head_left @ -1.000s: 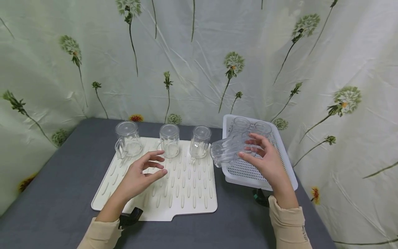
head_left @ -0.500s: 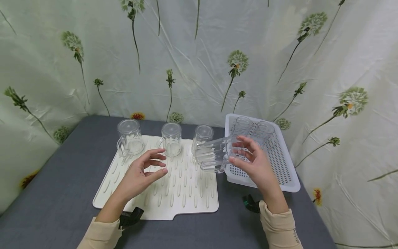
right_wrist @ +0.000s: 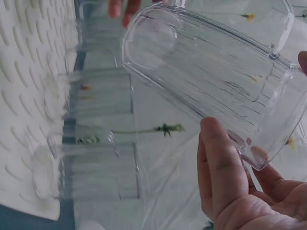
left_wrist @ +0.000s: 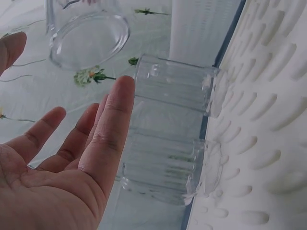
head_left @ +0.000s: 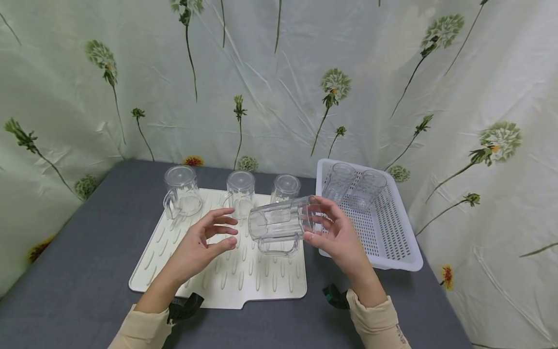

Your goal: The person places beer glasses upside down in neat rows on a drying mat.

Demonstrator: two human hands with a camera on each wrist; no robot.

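Observation:
My right hand (head_left: 340, 237) grips a transparent mug (head_left: 276, 220) near its mouth. The mug lies sideways in the air over the right part of a cream ridged drying mat (head_left: 261, 286), its base pointing left and its handle hanging down. In the right wrist view, fingers and thumb span the mug (right_wrist: 206, 72) at its rim end. My left hand (head_left: 200, 242) hovers over the mat with fingers loosely bent, just left of the mug's base and apart from it; nothing is in it. Three mugs stand bottom-up along the mat's back edge: left (head_left: 183, 191), middle (head_left: 241, 194) and right (head_left: 286, 185), the last partly hidden.
A white perforated basket (head_left: 398, 252) stands right of the mat, with two transparent glass vessels, one (head_left: 339, 182) at its back left and another (head_left: 368, 189) beside it. A dark grey cloth (head_left: 74, 271) covers the table. A flower-printed curtain (head_left: 270, 121) hangs behind.
My right hand has carried the mug leftward from over the basket to over the mat, and its handle has come into sight underneath. My left hand has stayed nearly still.

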